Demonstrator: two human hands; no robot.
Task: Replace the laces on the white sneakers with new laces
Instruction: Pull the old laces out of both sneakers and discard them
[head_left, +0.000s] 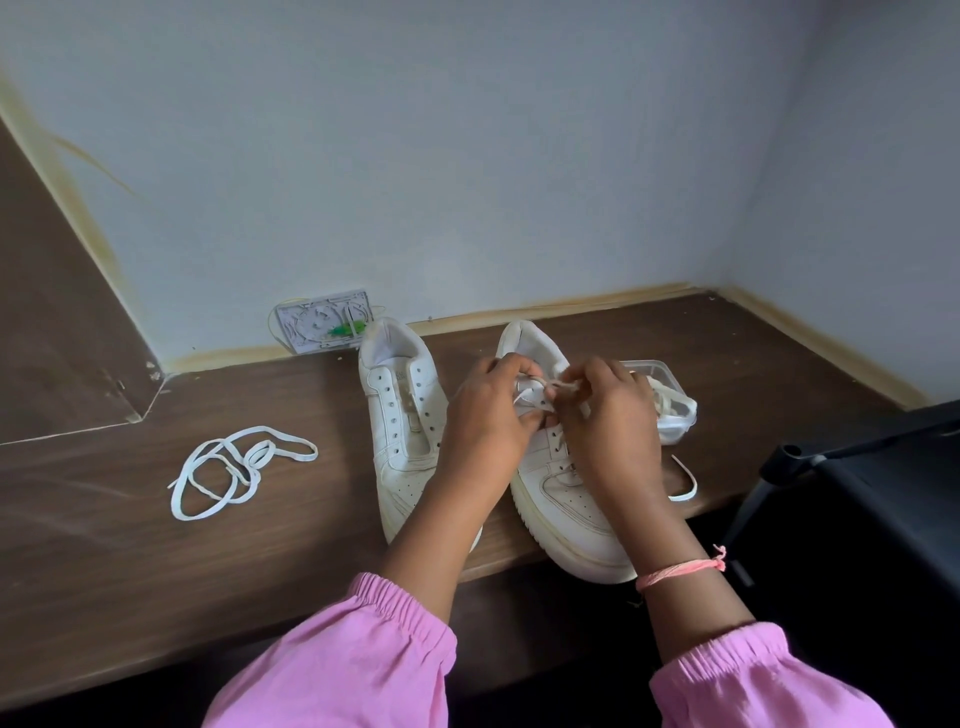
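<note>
Over right sneaker (566, 499), both hands' grip on lace (535, 387).

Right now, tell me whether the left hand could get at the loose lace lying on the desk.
Probably yes. The loose lace lies in the open on the desk, left of the unlaced sneaker, with nothing between. But the left hand is busy pinching the lace on the other sneaker and must let go first.
</note>
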